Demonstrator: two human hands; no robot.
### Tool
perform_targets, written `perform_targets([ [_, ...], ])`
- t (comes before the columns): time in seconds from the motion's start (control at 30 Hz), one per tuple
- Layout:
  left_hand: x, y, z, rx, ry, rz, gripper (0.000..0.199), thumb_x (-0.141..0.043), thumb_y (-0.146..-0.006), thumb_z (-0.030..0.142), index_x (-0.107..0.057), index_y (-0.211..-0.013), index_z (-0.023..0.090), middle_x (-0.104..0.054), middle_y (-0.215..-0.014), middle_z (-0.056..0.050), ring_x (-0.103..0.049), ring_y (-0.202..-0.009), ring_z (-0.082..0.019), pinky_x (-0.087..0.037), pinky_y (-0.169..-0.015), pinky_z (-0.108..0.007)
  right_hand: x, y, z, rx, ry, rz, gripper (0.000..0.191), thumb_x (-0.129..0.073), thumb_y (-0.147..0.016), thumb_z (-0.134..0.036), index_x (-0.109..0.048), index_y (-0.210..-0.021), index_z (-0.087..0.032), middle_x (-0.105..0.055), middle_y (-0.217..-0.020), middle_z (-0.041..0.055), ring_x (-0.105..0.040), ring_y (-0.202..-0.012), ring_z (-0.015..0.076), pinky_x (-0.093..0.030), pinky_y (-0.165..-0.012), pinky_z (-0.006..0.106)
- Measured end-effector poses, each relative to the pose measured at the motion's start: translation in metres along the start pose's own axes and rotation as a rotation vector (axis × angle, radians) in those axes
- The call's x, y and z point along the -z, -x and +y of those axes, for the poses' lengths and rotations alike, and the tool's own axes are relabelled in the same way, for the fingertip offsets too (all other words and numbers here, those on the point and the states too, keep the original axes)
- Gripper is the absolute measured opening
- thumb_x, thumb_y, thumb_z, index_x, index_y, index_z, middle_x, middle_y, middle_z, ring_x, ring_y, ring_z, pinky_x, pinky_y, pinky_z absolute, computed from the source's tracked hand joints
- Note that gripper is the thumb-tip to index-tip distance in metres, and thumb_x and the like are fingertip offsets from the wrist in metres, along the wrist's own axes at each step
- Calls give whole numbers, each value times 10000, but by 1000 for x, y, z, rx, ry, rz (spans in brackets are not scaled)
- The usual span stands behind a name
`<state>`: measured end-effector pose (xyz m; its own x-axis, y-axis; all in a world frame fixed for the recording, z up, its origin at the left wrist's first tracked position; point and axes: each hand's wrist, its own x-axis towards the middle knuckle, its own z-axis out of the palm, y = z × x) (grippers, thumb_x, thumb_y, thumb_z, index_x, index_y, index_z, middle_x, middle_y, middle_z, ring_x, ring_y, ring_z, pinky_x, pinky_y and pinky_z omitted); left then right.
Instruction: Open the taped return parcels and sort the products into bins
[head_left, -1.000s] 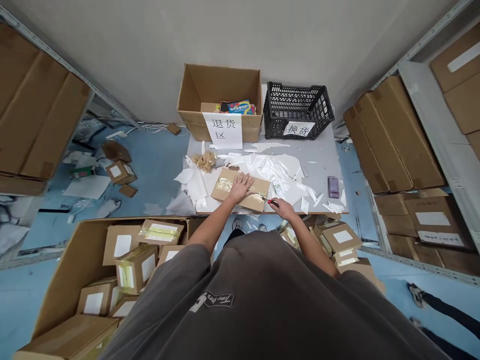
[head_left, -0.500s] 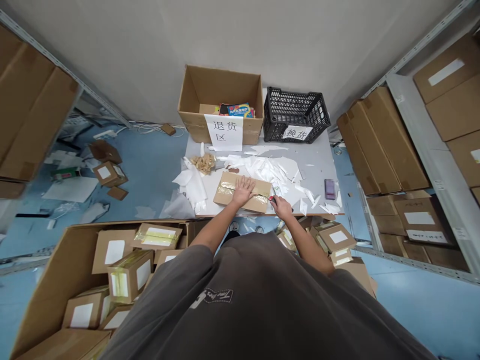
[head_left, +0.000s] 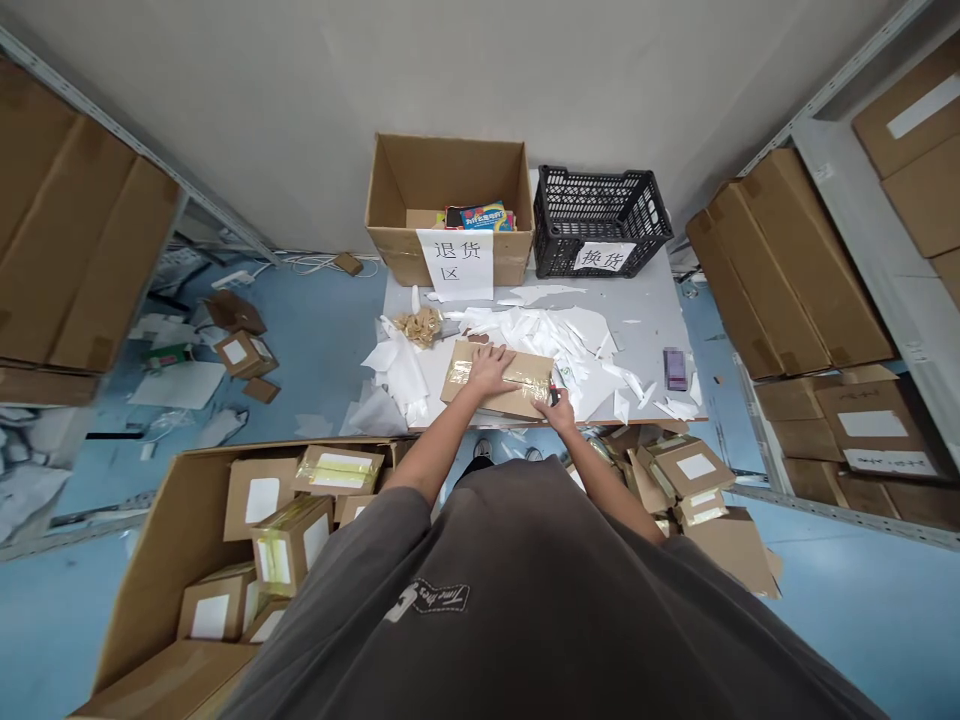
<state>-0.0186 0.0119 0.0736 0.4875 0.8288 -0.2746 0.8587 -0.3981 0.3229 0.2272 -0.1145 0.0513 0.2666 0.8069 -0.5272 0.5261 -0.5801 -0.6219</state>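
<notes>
A taped cardboard box point(head_left: 534, 372) lies near the front edge of the grey table point(head_left: 652, 300). My left hand point(head_left: 490, 370) rests on top of it with the fingers spread. At the box's right end is my right hand point(head_left: 556, 408), its fingers wrapped round a small cutter point(head_left: 554, 394) with a red and black handle. Fingertips of that hand touch the box's front right corner. White paper scraps point(head_left: 525, 330) lie behind the box, and crumpled brown paper point(head_left: 420, 325) sits to its left.
At the table's back stand a large open carton point(head_left: 390, 250) with colourful packs inside and a black crate point(head_left: 551, 255). A phone-like object point(head_left: 675, 369) lies at the right. Below left, a big carton point(head_left: 142, 560) holds several parcels. Shelves with boxes flank both sides.
The box has turned slightly under my hands. My right hand has moved in from beside the box to touch its front right corner. The whole view has shifted a little.
</notes>
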Motion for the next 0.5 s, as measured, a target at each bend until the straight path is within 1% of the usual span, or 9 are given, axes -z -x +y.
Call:
perform_targets([
  [0.07,10,5,-21,24,-11,-40,1029,-748,-855,731,-423,-1722,283,-340,-1815,-137,-221,-1678,-452,-166,-1351,-619,-5,-3,-5,-46,13,42,711,-829,-805,-618,-514,-1340,-271,-790,-1139,79,-762,-1059,289,-568,-909,353],
  [0.13,15,16,-38,69,-20,-26,978,-697,-907,699,-396,-1733,270,-363,-1801,-141,-263,-1664,-420,-186,-1348,-583,-1,-15,-14,-74,57,84,703,-851,-805,-591,-518,-1328,-260,-785,-1190,110,-758,-1104,304,-558,-914,352],
  [0.2,12,32,-43,161,-30,26,915,-623,-965,684,-386,-1735,252,-437,-1750,-165,-354,-1604,-420,-246,-1312,-589,5,-33,-34,-79,121,125,689,-854,-833,-567,-516,-1332,-233,-779,-1216,139,-751,-1123,315,-544,-903,348],
  [0.23,7,40,-39,238,-37,52,909,-592,-981,696,-379,-1737,239,-481,-1711,-186,-405,-1557,-433,-290,-1279,-601,8,-45,-48,-69,155,146,682,-848,-854,-559,-511,-1338,-216,-776,-1224,150,-745,-1127,316,-536,-895,345],
  [0.3,-9,56,-20,414,-57,89,949,-533,-998,744,-344,-1750,197,-561,-1612,-240,-491,-1452,-462,-374,-1194,-610,9,-69,-80,-13,223,186,667,-831,-901,-549,-495,-1344,-181,-770,-1240,170,-721,-1118,303,-512,-885,344],
  [0.33,-18,63,-8,504,-78,76,992,-514,-997,768,-308,-1762,172,-578,-1576,-266,-514,-1416,-481,-394,-1165,-618,8,-81,-97,16,235,187,662,-831,-917,-530,-486,-1350,-168,-761,-1270,180,-701,-1125,287,-497,-898,342],
  [0.37,-27,68,6,559,-103,57,1024,-487,-1002,781,-261,-1776,149,-586,-1554,-287,-524,-1396,-502,-399,-1149,-635,7,-92,-113,38,242,185,653,-836,-924,-503,-481,-1348,-157,-751,-1295,189,-683,-1132,274,-483,-918,344],
  [0.43,-41,75,27,545,-139,27,1027,-446,-1021,775,-192,-1793,148,-589,-1548,-297,-532,-1381,-522,-402,-1137,-660,7,-109,-136,84,253,172,628,-834,-934,-444,-473,-1351,-144,-728,-1346,193,-654,-1149,260,-458,-967,356],
  [0.5,-44,77,34,481,-102,54,985,-466,-1029,760,-194,-1797,207,-519,-1650,-260,-513,-1419,-503,-421,-1139,-633,10,-116,-142,94,244,166,608,-814,-943,-442,-473,-1369,-174,-718,-1386,182,-643,-1156,264,-454,-993,372],
])
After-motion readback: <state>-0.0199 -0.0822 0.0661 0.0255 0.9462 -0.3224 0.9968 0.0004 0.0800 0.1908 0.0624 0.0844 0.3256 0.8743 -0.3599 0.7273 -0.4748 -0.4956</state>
